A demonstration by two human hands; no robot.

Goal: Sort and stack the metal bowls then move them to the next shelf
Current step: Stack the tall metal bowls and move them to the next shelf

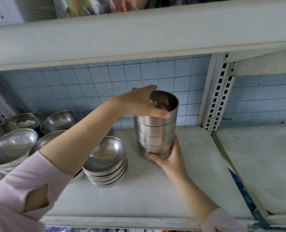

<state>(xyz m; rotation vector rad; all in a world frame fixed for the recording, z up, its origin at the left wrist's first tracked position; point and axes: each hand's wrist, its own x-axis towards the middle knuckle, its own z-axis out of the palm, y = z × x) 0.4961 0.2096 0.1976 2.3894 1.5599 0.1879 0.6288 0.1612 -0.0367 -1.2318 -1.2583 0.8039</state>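
Both grips on one load.

- Stack of straight-walled bowls (155,131): several steel bowls nested into a column. Long axis upright, tipped a little toward the right at the top. Open mouth of the top bowl faces up and toward you; the inside reads dark.
- Your left grip (138,104) grasps the top of the column from the left side. Thumb lies across the near wall just under the rim, fingers (147,88) reach over the far rim. The column hangs below this grip.
- Your right grip (170,158) grasps the foot of the column from the near side. Fingers curl round the bottom edge, thumb runs up the right wall. The column rises straight above this grip.
- The stack is over the shelf (155,190), in the right part of this bay. Cannot tell whether its base touches the board; the right grip hides it.
- Left of the right grip, just beside it: stack of round bowls (105,164), mouths up, apart from the column.
- Further left, under your left forearm and pink sleeve (21,190): more round bowls (11,144), some tilted.
- Right of both grips: slotted upright post (219,97), then the next shelf (264,164) beyond it, well apart from the column.
- Behind the column: blue tiled wall (105,81).
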